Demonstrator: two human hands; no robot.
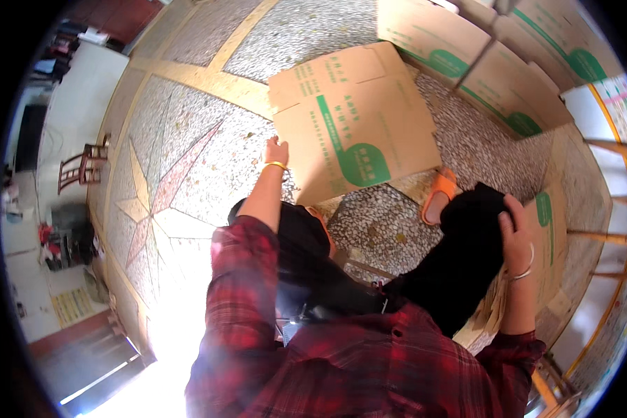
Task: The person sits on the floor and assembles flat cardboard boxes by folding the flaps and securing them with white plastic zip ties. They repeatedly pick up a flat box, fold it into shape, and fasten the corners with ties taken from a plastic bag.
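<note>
Beyond your knees (pixel 475 212), the flat carton (pixel 390 115) had its left edge gripped by your left hand (pixel 276 150), likely for control, while your right hand (pixel 517 233) lay open against the right one, presumably for support.

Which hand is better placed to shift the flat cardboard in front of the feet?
Probably the left hand: it is at the left edge of the flat cardboard. The right hand is by the right knee, apart from it.
</note>
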